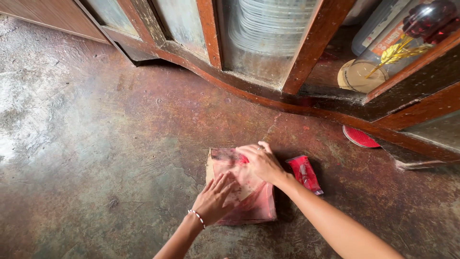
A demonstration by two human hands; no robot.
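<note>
A flat clear plastic bag [256, 204] with pinkish-red powder and a piece of brown card inside lies on the worn reddish floor [110, 144]. My left hand [215, 197], with a beaded bracelet at the wrist, presses flat on the bag's lower left part, fingers spread. On the bag's upper right part rests my right hand [261, 162], fingers curled down on the plastic. A small red packet [304, 173] lies on the floor just right of my right wrist.
A wooden cabinet [311, 52] with glass panels runs along the top. Inside it stand a stack of clear plastic containers [268, 26] and a bottle [383, 52] lying on its side. A red round lid [360, 138] sits at the cabinet's base.
</note>
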